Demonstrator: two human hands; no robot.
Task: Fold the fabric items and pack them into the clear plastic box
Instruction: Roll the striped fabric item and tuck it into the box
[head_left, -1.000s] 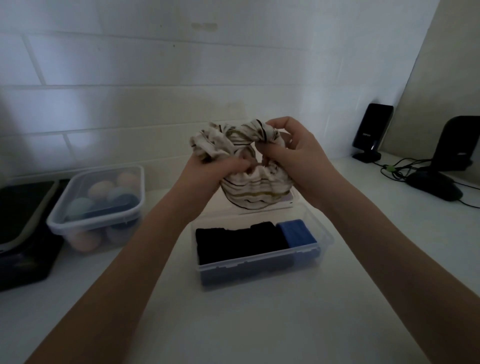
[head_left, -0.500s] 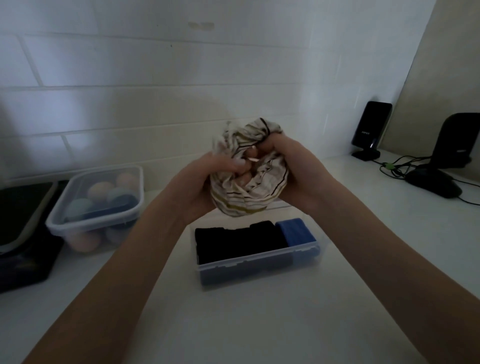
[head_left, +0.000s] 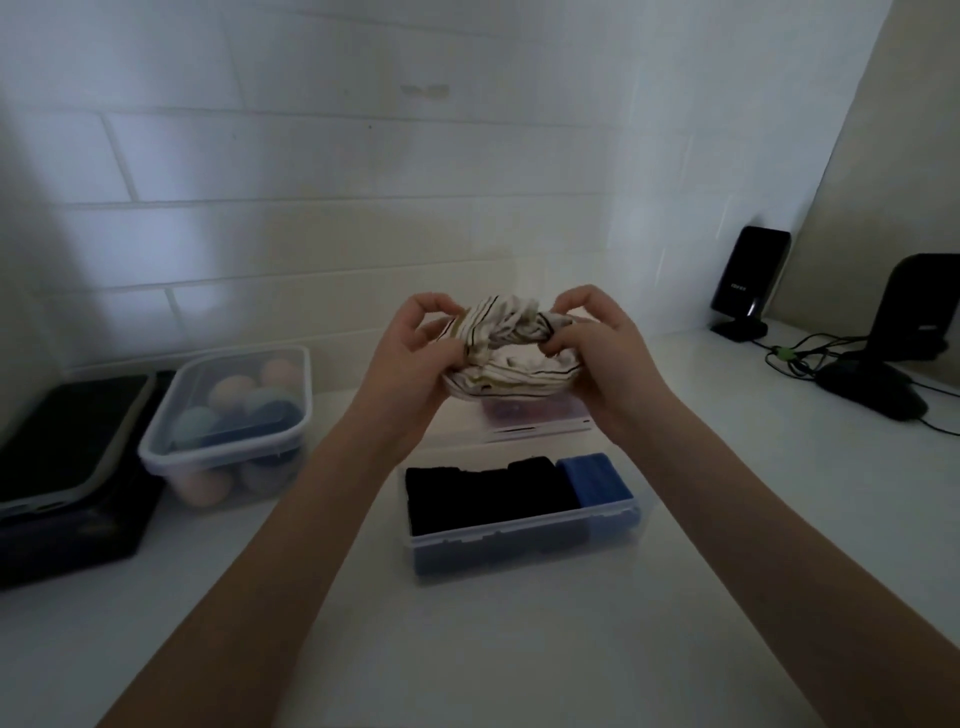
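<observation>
Striped cloth (head_left: 511, 348) bunched above box (head_left: 524, 540), pinched by left hand (head_left: 415, 358) and right hand (head_left: 605, 358); black fabric (head_left: 488, 491) and blue fabric (head_left: 592, 475) inside.

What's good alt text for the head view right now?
Both hands, left hand and right hand, hold a bunched striped cloth in the air above a white counter. Nearer the camera sits an open clear plastic box holding black fabric and a blue item.
</observation>
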